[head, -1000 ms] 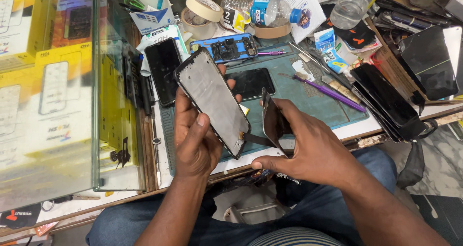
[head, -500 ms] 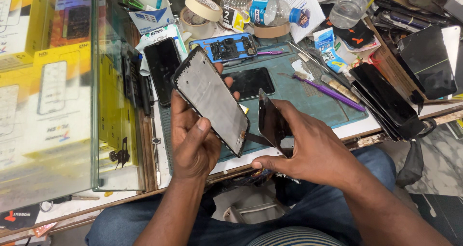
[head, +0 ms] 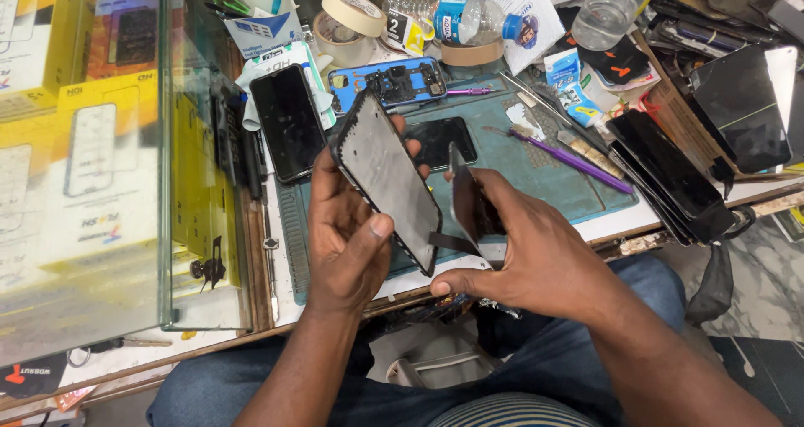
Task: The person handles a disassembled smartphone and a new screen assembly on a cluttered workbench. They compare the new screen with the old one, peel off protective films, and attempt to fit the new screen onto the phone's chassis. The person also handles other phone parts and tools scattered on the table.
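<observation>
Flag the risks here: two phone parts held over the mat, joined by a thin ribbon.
1. The flat ribbon runs between the screen panel in the left hand and the dark panel in the right hand; pulling them apart could tear it.
2. Both parts are pinched by their edges above the table edge; a slip might drop them into the lap.
3. The purple tool and loose phones crowd the green mat, so setting parts down could scratch glass.
</observation>
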